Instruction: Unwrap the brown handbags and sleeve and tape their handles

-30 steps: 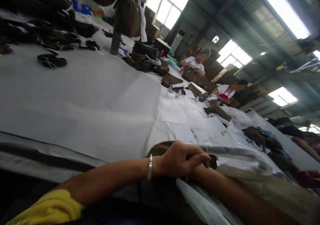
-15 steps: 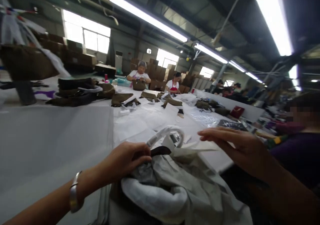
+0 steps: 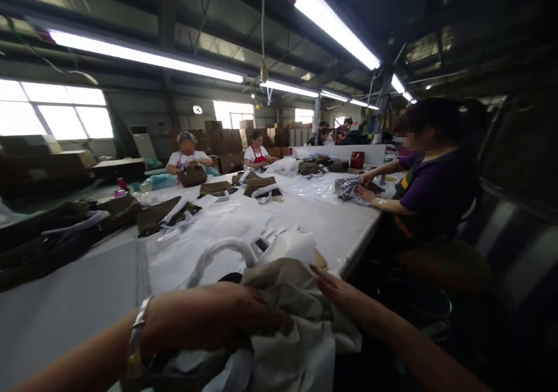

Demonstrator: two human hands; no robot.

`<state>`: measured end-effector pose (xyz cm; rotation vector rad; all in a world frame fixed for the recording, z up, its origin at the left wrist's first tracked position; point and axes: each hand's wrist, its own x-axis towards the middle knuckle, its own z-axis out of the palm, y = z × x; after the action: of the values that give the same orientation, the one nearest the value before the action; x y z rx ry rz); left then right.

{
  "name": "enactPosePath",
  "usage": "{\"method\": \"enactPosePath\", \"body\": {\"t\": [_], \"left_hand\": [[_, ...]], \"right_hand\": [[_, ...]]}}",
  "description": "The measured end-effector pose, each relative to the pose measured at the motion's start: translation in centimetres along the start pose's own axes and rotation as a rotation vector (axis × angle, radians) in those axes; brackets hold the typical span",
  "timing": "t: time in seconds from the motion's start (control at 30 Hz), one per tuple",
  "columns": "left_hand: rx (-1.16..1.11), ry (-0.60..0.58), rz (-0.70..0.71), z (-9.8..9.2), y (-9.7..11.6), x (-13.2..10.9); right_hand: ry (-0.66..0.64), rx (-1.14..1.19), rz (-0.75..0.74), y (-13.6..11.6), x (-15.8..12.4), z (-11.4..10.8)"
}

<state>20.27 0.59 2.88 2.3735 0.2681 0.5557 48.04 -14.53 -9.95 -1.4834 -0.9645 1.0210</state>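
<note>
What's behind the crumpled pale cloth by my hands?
Behind the cloth, a white-wrapped handle loops up, with the white table beyond. Anything directly beneath is covered; your left hand hides some cloth too.

A window (image 3: 65, 121) shines at upper left, a lamp (image 3: 335, 24) at top centre, a purple-sleeved person (image 3: 442, 177) at right.

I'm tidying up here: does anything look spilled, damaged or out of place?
Nothing looks plainly spilled or damaged. Most untidy is the crumpled pale fabric bunched at the left hand and right hand; brown bags also lie at mixed angles on the white table.
</note>
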Motion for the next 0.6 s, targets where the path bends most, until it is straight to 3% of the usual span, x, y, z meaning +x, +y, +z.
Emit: {"method": "enactPosePath", "body": {"t": [0.1,0.2,0.3,0.4,0.5,0.53,0.6], "left_hand": [[0.003,0.135,-0.097,-0.7,-1.0,0.8],[0.018,0.210,-0.207,-1.3,-2.4,1.2],[0.333,0.380,-0.265,-1.2,-3.4,1.3],[0.678,0.564,-0.214,0.0,-3.1,1.4],[0.457,0.612,-0.204,1.3,-2.3,1.3],[0.304,0.573,-0.193,1.7,-2.2,1.2],[0.045,0.388,-0.115,2.4,-2.5,0.7]], "right_hand": [[-0.114,0.279,-0.001,-0.6,-0.1,1.0],[-0.151,0.344,-0.101,-2.0,-1.2,1.8],[-0.146,0.315,-0.210,-3.0,-2.2,3.1],[-0.158,0.340,-0.246,-3.3,-2.3,4.5],[-0.138,0.444,-0.260,-3.7,-1.7,5.8],[-0.093,0.461,-0.278,-4.0,-1.5,6.3],[-0.011,0.472,-0.305,-4.7,-1.4,7.2]]}}
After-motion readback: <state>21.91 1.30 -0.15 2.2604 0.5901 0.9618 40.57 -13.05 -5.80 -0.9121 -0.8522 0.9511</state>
